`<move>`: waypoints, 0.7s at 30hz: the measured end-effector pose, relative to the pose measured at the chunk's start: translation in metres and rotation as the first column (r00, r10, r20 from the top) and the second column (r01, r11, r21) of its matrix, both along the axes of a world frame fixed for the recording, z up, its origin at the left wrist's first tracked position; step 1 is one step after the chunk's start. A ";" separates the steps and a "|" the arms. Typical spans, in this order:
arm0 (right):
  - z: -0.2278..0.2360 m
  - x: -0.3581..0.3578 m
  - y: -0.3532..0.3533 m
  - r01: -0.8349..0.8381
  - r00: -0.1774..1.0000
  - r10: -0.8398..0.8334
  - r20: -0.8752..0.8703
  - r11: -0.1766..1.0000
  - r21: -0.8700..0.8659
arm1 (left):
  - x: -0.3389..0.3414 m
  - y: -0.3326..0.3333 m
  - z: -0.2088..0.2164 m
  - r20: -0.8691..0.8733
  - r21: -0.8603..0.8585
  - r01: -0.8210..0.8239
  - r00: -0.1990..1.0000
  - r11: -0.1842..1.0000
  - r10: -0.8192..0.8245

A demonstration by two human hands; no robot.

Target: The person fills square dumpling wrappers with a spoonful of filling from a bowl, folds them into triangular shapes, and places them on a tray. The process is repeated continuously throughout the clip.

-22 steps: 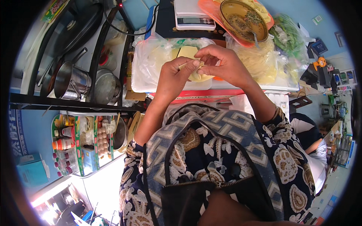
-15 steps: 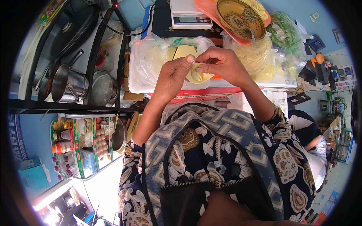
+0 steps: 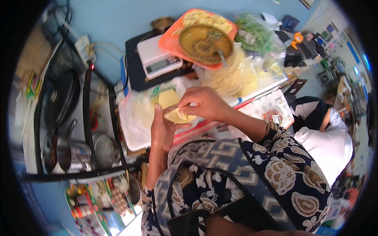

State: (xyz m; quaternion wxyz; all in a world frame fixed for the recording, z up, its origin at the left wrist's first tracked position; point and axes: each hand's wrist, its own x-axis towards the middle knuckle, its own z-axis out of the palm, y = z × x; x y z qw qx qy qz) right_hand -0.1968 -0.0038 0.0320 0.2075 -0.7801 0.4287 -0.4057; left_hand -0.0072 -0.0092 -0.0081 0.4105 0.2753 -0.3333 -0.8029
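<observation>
A pale yellow wonton wrapper (image 3: 176, 116), partly folded, is held above the near edge of the table. My left hand (image 3: 160, 125) supports it from the left and below, thumb up along its side. My right hand (image 3: 204, 103) pinches the folded part from above with bent fingers. Whatever lies inside the fold is hidden. Just behind my hands, a stack of flat square wrappers (image 3: 168, 97) sits on a clear plastic bag (image 3: 134, 106). Farther back, a brown patterned bowl (image 3: 193, 49) holds some dark green-flecked filling, with a spoon (image 3: 222, 58) leaning at its rim.
Under the bowl is an orange tray (image 3: 169, 41) bearing several folded wontons (image 3: 210, 19). Left of it stands a white kitchen scale (image 3: 155, 57). Bagged noodles (image 3: 230, 76) and bagged greens (image 3: 254, 33) lie at right. A black rack with pots (image 3: 104, 149) borders the left; another person (image 3: 325, 131) is at right.
My head view has turned and shifted, so the table appears tilted. Both hands have moved from working fingertip to fingertip; the left is now beneath the wrapper, the right pinching from above.
</observation>
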 end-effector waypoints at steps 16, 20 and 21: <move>0.068 -0.295 -0.159 0.605 0.766 -0.617 0.178 0.787 0.126 | 0.072 0.017 -0.038 0.084 -0.104 -0.488 0.864 0.867 0.497; 0.051 -0.325 -0.192 0.484 0.760 -0.596 0.261 0.786 0.384 | 0.081 0.039 -0.037 0.124 -0.114 -0.633 0.755 0.765 0.644; 0.046 -0.338 -0.200 0.496 0.753 -0.615 0.234 0.764 0.411 | 0.079 0.040 -0.036 0.098 -0.129 -0.629 0.761 0.766 0.641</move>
